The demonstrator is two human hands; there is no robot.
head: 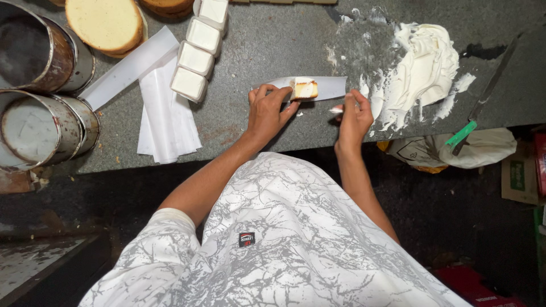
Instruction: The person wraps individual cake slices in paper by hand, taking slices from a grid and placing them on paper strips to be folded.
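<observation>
Cake slice point(305, 88) lies on white strip point(327, 87) between left hand point(267, 111) and right hand point(355, 115).

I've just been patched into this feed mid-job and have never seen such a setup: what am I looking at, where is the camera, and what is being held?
One camera, worn on a person's head, looks down at their bare hands over a grey counter. The left hand steadies a small cake slice lying on a white paper strip; the right hand touches the strip's other end. Nearby lie a pile of white cream, four wrapped slices, spare paper strips, round sponge cakes, metal tins and a knife.
</observation>
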